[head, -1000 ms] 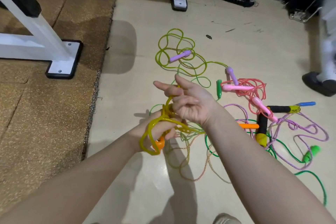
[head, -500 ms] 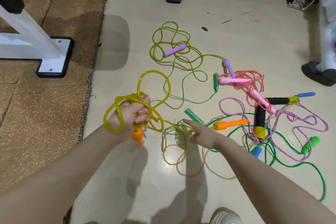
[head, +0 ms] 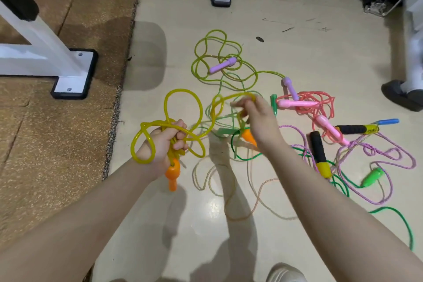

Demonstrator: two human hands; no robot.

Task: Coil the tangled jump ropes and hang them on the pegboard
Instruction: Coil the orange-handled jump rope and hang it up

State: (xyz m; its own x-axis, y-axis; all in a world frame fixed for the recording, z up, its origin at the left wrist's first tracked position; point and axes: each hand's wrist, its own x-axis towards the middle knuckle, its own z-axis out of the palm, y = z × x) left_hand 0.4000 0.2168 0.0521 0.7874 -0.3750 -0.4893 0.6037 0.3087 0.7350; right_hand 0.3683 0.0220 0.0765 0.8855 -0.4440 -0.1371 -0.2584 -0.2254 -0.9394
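Head view, left to right. On the brown rubber mat stands a white rack foot. Over the pale floor, the left hand grips several loose loops of the yellow jump rope in a fist, with one orange handle hanging below it. The right hand, blurred, appears to pinch the next length of the same rope; the second orange handle shows just under it. The exact finger pose cannot be told. Farther right lie the uncoiled ropes: an olive-green rope with purple handles, a pink rope, a lilac braided rope and a green rope, all overlapping. No pegboard is in view. To coil well, each new loop probably should match the others in size and be laid flat into the left fist, the free end being drawn clear of the neighbouring ropes so that it does not drag them along.
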